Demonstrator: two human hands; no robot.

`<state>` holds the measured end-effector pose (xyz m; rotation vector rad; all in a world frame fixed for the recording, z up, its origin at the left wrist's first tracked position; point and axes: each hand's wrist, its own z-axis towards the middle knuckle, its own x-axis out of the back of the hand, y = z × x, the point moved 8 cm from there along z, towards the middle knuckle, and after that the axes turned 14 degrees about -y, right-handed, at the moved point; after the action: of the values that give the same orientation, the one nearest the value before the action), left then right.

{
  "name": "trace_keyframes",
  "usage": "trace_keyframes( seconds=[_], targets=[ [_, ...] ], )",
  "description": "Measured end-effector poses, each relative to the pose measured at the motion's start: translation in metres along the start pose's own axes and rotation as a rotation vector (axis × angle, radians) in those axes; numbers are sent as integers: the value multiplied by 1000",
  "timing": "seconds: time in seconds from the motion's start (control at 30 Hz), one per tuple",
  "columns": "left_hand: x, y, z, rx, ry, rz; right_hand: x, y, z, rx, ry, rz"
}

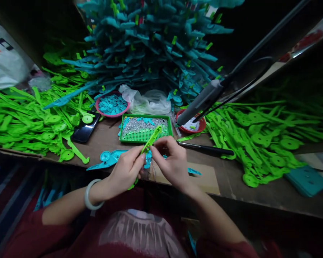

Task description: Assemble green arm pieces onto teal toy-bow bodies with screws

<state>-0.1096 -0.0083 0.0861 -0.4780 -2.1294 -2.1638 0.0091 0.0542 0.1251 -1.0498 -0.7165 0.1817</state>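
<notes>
My left hand is closed around a long bright green plastic part that sticks up and away from me. My right hand pinches the same part from the right, fingertips meeting the left hand's. Under both hands, at the table's near edge, lies a teal plastic piece. Just beyond the hands stands a green tray with small silver screws and a few teal bits in it. A pale bangle sits on my left wrist.
Heaps of green parts lie left and right; a tall teal pile stands behind. A pink bowl of teal bits, a red dish, a phone, a black pen and a hanging screwdriver surround the tray.
</notes>
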Motion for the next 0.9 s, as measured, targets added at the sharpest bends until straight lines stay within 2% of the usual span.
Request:
trace_keyframes(
  seconds=[0.1, 0.2, 0.3, 0.43, 0.57, 0.67, 0.8, 0.9],
  targets=[
    [2, 6, 0, -103, 140, 183, -17, 29, -4, -255, 37, 442],
    [0, 7, -1, -173, 224, 305, -34, 44, -5, -401, 64, 775],
    [-1, 2, 1, -177, 240, 335, -43, 53, -5, -476, 106, 968],
    [-1, -5, 3, -152, 207, 334, -54, 62, -5, -520, 89, 1094],
    [3, -12, 1, -124, 233, 374, -63, 70, -8, -562, 68, 1143],
    [4, -21, -1, -91, 256, 415, -63, 75, -8, -549, 95, 1077],
    [3, -28, -3, -73, 258, 413, -56, 71, -9, -463, 94, 818],
    [5, -29, -4, -51, 246, 357, -48, 63, -8, -324, 79, 513]
  ],
)
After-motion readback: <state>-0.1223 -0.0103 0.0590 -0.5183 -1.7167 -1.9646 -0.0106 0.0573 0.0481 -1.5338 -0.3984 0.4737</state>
